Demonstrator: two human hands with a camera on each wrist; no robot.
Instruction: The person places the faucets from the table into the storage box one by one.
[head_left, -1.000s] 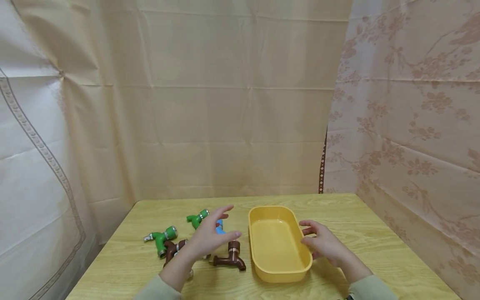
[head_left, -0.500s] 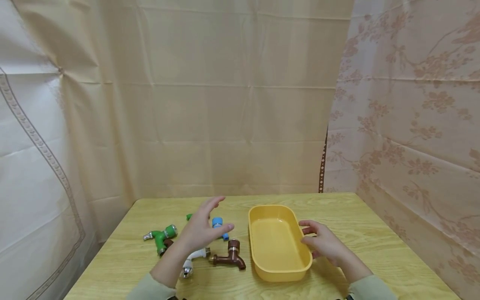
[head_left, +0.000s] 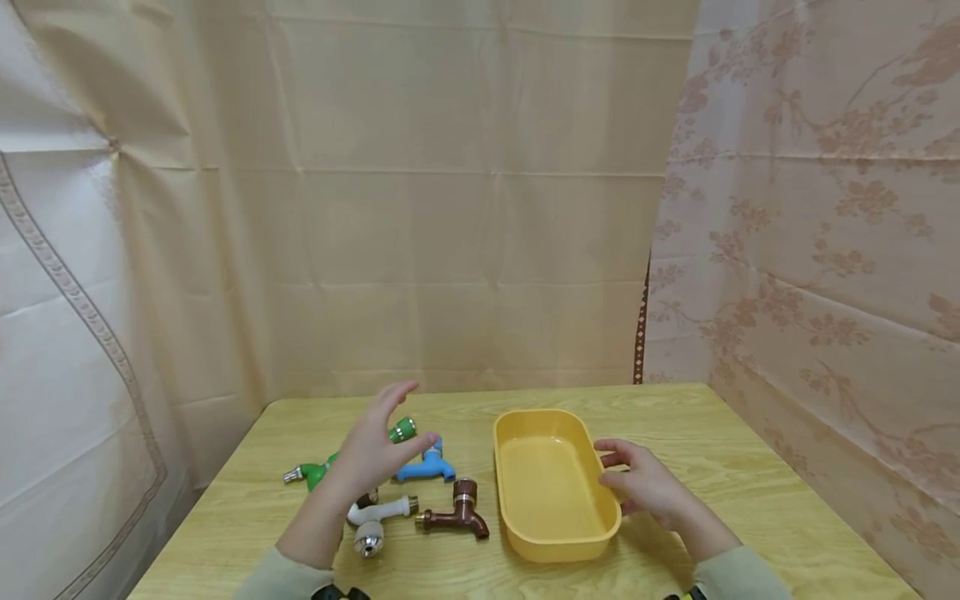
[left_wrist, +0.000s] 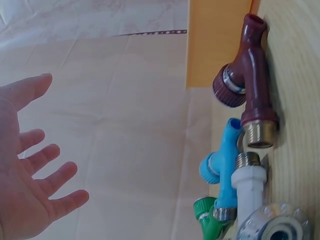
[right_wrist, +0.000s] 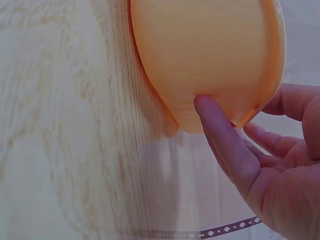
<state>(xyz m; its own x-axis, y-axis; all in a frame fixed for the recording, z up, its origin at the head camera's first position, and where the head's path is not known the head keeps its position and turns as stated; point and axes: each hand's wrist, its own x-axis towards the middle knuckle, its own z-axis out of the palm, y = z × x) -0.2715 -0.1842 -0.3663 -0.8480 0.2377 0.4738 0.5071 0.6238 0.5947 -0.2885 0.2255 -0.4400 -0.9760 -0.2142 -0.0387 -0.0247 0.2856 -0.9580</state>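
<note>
My left hand [head_left: 372,446] hovers with fingers spread and nothing in it, over a loose group of taps. Partly behind it are a green tap [head_left: 402,430] and another green tap [head_left: 311,474]. A blue tap [head_left: 425,470] lies just right of the hand. Nearer to me are a white tap [head_left: 388,509] and a brown tap [head_left: 459,520]; a second brown one is mostly covered by the forearm. My right hand [head_left: 651,490] rests against the right side of a yellow basin [head_left: 558,550]. In the right wrist view its thumb [right_wrist: 220,132] touches the basin's outer wall.
All of it stands on a wood-grain table [head_left: 720,467]. A beige curtain [head_left: 465,250] hangs behind the far edge, with a flower-patterned cloth [head_left: 825,250] on the right and a white cloth [head_left: 60,350] on the left.
My left hand has moved left, away from the basin, still spread and holding nothing. More of the blue and white taps shows now. The right hand stays at the basin.
</note>
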